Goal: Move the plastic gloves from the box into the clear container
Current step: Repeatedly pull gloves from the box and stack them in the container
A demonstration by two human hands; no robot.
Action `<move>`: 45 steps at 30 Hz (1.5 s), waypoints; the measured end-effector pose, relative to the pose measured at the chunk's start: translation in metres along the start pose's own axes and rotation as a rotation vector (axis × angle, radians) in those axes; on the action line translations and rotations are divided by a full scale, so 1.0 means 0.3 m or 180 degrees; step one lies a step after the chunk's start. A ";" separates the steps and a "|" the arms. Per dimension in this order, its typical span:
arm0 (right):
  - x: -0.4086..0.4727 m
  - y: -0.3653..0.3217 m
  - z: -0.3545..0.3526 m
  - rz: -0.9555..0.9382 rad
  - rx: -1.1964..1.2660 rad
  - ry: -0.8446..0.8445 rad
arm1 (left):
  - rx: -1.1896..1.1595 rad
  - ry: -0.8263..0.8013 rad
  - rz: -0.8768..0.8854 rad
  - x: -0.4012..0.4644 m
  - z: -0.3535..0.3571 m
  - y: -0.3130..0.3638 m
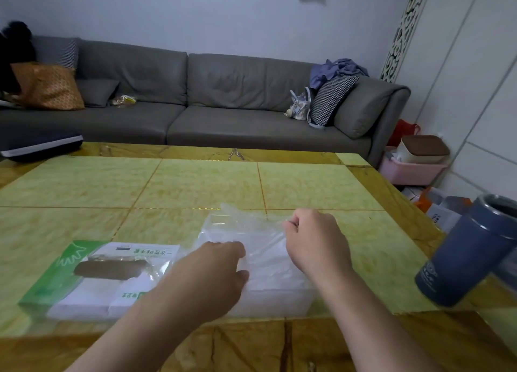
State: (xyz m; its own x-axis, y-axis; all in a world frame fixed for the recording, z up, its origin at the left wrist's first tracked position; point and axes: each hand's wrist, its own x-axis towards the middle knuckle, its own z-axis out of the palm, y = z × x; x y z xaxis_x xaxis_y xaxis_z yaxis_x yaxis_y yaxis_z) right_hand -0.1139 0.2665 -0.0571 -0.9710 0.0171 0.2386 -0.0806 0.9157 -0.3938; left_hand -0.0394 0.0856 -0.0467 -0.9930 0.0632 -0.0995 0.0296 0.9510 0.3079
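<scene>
A green and white glove box [92, 279] lies flat on the table at the near left, its oval opening facing up. Right beside it stands the clear container [274, 296], with thin see-through plastic gloves [251, 226] draped over and into it. My left hand [212, 271] rests on the container's left side, fingers curled onto the plastic film. Over the container's far right corner, my right hand [313, 237] pinches a fold of a plastic glove between thumb and fingers. How many gloves are inside is hard to tell.
The yellow-green tiled table [195, 184] stretches ahead. A dark blue cylindrical tin [470, 254] stands at the right edge. A grey sofa [212, 100] with cushions runs behind the table. A pink bin [411, 170] and bags sit on the floor at right.
</scene>
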 end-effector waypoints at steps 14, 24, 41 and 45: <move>-0.047 -0.058 -0.047 -0.0240 -0.0307 0.0296 | 0.0046 -0.0586 -0.0262 0.109 -0.017 0.018; -0.136 -0.136 -0.045 -0.0651 0.0190 -0.1052 | 0.0171 -0.0542 -0.0056 0.093 -0.009 0.021; -0.106 -0.111 0.021 -0.0426 -0.0005 -0.1653 | 0.0907 -0.0293 -0.0323 0.041 -0.015 0.105; -0.101 -0.108 0.034 -0.0321 -0.0033 -0.1711 | 0.0821 -0.0736 -0.0643 0.072 0.002 0.094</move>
State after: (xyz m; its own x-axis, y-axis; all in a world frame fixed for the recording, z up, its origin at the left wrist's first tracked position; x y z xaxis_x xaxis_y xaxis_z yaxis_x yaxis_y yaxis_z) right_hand -0.0842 0.2322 -0.0607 -0.9371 -0.2761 -0.2137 -0.1796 0.9061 -0.3831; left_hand -0.0600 0.1139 -0.0409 -0.9308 -0.0943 -0.3531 -0.1067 0.9942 0.0156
